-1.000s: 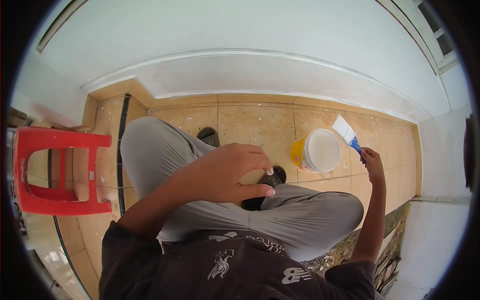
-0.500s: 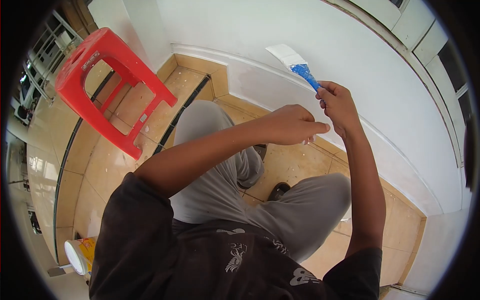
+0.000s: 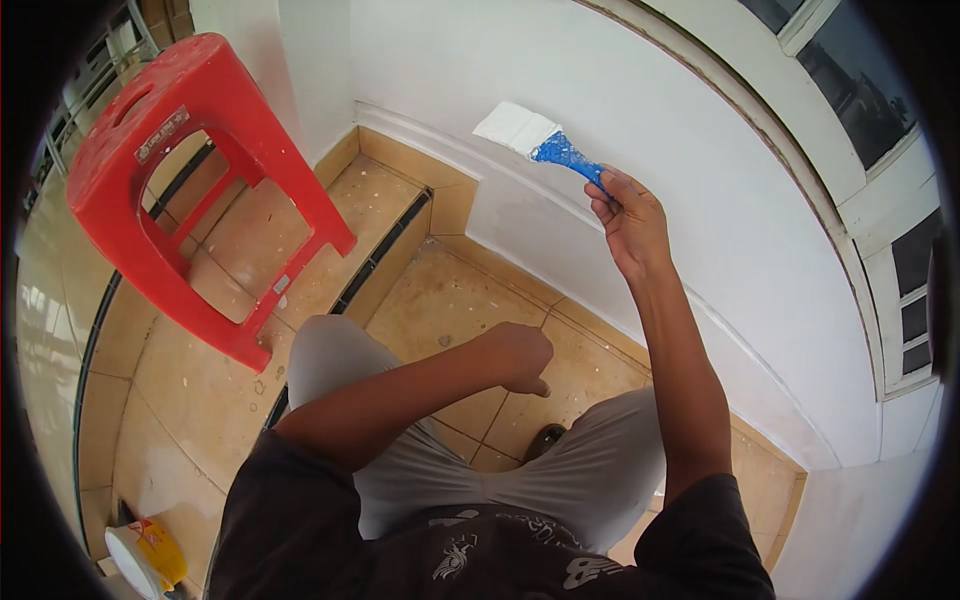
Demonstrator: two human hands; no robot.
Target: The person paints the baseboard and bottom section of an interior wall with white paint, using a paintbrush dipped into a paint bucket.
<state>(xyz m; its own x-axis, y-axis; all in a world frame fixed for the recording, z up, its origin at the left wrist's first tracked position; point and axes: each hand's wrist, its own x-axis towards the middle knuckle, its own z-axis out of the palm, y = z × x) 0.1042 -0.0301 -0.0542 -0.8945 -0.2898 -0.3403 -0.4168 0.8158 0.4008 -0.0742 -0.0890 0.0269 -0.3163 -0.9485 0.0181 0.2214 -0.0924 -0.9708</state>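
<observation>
My right hand (image 3: 633,222) grips a paintbrush (image 3: 565,152) by its blue, paint-flecked handle, fingers and thumb pinched around it. White paint coats the wide bristles (image 3: 518,128), which point up and left and overlap the white wall (image 3: 430,60) in this view. Above my lap, my left hand (image 3: 517,357) is curled with its back towards me and the thumb pointing down to the right. Nothing shows in it, though most of its fingers are hidden beneath.
A red plastic stool (image 3: 160,110) stands on the raised tiled step (image 3: 300,235) at left. Lower left is a tipped white-and-yellow tub (image 3: 150,555). Paint specks dot the tiled floor (image 3: 420,300). At upper right is a white-framed window (image 3: 850,85).
The brush and my right hand have shifted left, the bristles turning flatter. My left hand has dropped down and left, away from the right. The view has also shifted.
</observation>
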